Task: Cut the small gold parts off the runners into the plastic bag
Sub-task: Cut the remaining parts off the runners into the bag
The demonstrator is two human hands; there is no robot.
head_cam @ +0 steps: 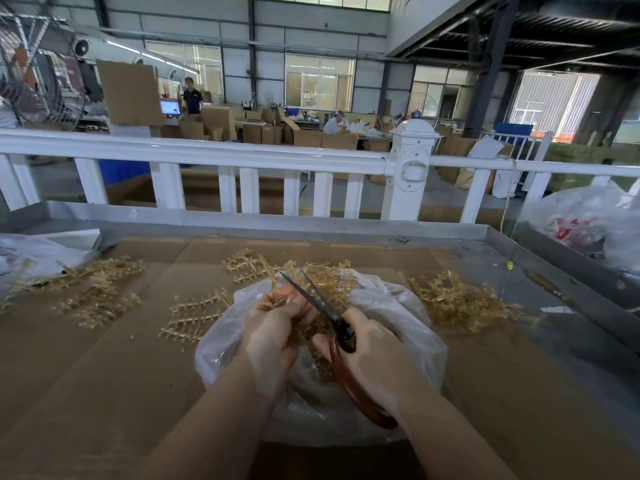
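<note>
Several gold runners (pixel 194 315) litter cardboard-covered table (pixel 104 358); white railing (pixel 207 154) behind.

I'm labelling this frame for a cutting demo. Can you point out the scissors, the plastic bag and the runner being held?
scissors (pixel 313 296): head view, on the open blades.
plastic bag (pixel 408 308): head view, on its right rim.
runner (pixel 273 289): head view, on the gold piece above the left hand's fingers.
</note>
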